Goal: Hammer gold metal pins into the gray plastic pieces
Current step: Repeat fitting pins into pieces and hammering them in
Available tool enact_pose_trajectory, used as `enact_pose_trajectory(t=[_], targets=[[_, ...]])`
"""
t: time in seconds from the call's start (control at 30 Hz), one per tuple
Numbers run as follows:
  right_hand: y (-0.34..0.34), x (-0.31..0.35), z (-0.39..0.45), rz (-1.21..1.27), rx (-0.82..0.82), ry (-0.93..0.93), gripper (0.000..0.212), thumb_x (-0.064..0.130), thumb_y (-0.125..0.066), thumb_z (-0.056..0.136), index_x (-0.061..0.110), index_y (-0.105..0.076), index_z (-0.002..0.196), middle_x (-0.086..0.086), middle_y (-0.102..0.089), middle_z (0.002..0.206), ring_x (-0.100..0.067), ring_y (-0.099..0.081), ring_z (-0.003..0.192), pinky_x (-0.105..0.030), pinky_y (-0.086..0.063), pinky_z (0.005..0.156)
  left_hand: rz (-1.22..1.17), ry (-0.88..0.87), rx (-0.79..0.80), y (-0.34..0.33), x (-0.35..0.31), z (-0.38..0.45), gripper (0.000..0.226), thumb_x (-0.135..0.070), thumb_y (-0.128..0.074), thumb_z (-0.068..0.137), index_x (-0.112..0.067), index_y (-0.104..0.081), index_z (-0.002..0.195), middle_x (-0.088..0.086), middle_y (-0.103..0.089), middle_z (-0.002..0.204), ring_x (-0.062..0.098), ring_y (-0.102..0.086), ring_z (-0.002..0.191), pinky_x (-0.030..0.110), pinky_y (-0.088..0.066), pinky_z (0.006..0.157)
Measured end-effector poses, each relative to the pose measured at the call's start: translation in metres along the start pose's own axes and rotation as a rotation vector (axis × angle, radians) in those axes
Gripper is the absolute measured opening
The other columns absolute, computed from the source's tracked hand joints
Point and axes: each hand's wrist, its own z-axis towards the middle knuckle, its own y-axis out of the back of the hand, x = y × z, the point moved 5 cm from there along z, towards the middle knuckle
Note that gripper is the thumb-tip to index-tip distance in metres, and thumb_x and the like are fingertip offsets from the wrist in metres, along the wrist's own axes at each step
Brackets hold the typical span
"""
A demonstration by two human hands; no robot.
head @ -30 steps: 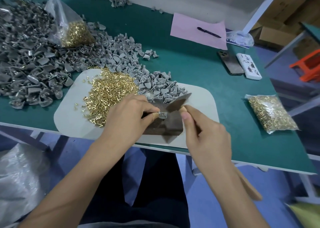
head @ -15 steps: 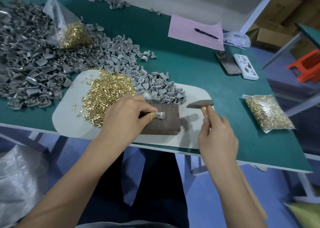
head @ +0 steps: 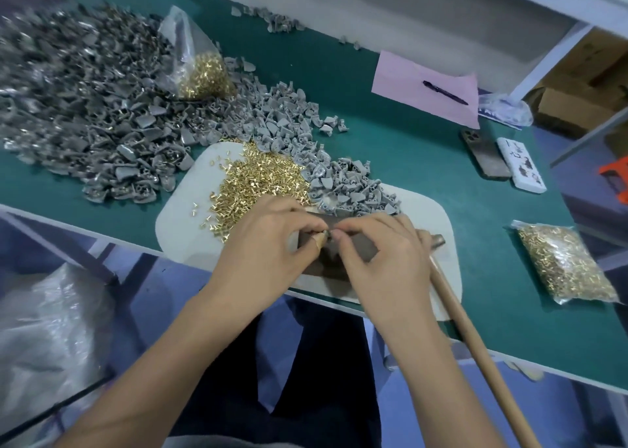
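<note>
Left to right across the bench.

Far left, 10 o'clock from the hands: big heap of gray plastic pieces [head: 85, 114], dull, scoop-shaped with small bosses. An opened clear bag of pins [head: 200, 70] sits on it.

Loose gold pins [head: 258, 179] piled on the pale mat [head: 180, 230], at 11 o'clock from the left hand and touching its knuckles. Short, bright, flanged. A lighter gray run of pieces [head: 343, 179] lies at 12 o'clock, just beyond the dark block [head: 360, 247].

Left hand [head: 268, 243]: fingers curled, thumb and forefinger pinching a small part at the block's near-left edge. The part is mostly hidden; only a glint shows. Right hand [head: 380, 260]: fingertips curled in, meeting the left's at the same spot; whether it pinches a pin or only steadies the piece I cannot tell.

Hammer [head: 455, 315] lies just right of the right hand, wrist touching or nearly touching the handle. Long axis runs 11 to 5 o'clock, head at the mat's right edge, handle overhanging the green table [head: 424, 175] toward the person. Right hand is nearer, so a short reach to 3 o'clock would take it.

Sealed pin bag [head: 564, 264] far right.
</note>
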Motion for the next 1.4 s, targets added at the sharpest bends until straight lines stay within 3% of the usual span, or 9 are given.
enact_pose_trajectory(t=[0.13,0.3,0.53,0.7,0.93,1.17,1.4], targets=[[-0.028,0.032,0.014,0.015,0.113,0.060,0.004,0.033,-0.073,0.087,0.034,-0.070,0.085,0.018,-0.066,0.089,-0.012,-0.055,0.094,-0.038,-0.033,0.085,0.014,0.074,-0.044,0.028,0.024,-0.011,0.012,-0.022,-0.073,0.086,-0.027,-0.077,0.096,-0.013,-0.062,0.089,0.014,-0.053,0.095,0.037,-0.046,0.082],[-0.073,0.077,0.028,0.072,0.253,0.143,0.005,0.034,-0.070,0.090,0.033,-0.070,0.086,0.020,-0.066,0.092,-0.009,-0.055,0.098,-0.035,-0.029,0.091,0.054,0.208,-0.164,0.065,0.061,-0.030,0.010,-0.028,-0.071,0.085,-0.032,-0.075,0.093,-0.016,-0.059,0.086,0.008,-0.052,0.091,0.032,-0.048,0.077],[-0.139,0.134,0.048,0.039,0.419,0.254,0.013,0.039,-0.059,0.096,0.035,-0.069,0.089,0.016,-0.065,0.093,-0.011,-0.051,0.102,-0.040,-0.033,0.094,0.227,0.363,-0.246,0.108,0.117,-0.052,0.010,-0.028,-0.074,0.088,-0.026,-0.075,0.098,-0.010,-0.063,0.090,0.019,-0.057,0.095,0.040,-0.049,0.080],[-0.169,0.152,0.060,-0.006,0.435,0.285,0.014,0.038,-0.059,0.096,0.034,-0.071,0.092,0.014,-0.067,0.095,-0.015,-0.052,0.101,-0.039,-0.035,0.091,0.284,0.476,-0.285,0.119,0.139,-0.060,0.019,-0.035,-0.071,0.090,-0.027,-0.072,0.108,-0.010,-0.064,0.098,0.017,-0.056,0.100,0.037,-0.051,0.076],[-0.181,0.159,0.069,0.010,0.425,0.297,0.016,0.038,-0.059,0.099,0.034,-0.075,0.100,0.012,-0.068,0.099,-0.015,-0.052,0.100,-0.035,-0.034,0.089,0.316,0.502,-0.256,0.115,0.143,-0.060,0.012,-0.037,-0.068,0.091,-0.032,-0.069,0.102,-0.016,-0.059,0.091,0.012,-0.051,0.092,0.033,-0.045,0.068],[-0.147,0.117,0.080,0.136,0.325,0.187,0.016,0.025,-0.061,0.100,0.026,-0.077,0.101,0.009,-0.073,0.100,-0.020,-0.057,0.101,-0.040,-0.044,0.093,0.255,0.375,-0.060,0.098,0.125,-0.046,0.014,-0.029,-0.069,0.088,-0.032,-0.071,0.101,-0.013,-0.061,0.091,0.014,-0.056,0.094,0.038,-0.052,0.073],[-0.127,0.097,0.066,0.144,0.349,0.165,0.015,0.026,-0.062,0.100,0.026,-0.077,0.100,0.013,-0.072,0.100,-0.010,-0.052,0.096,-0.034,-0.041,0.099,0.393,0.416,-0.064,0.089,0.114,-0.023,0.021,-0.027,-0.066,0.090,-0.038,-0.071,0.108,-0.010,-0.064,0.100,0.017,-0.057,0.104,0.032,-0.047,0.073]])
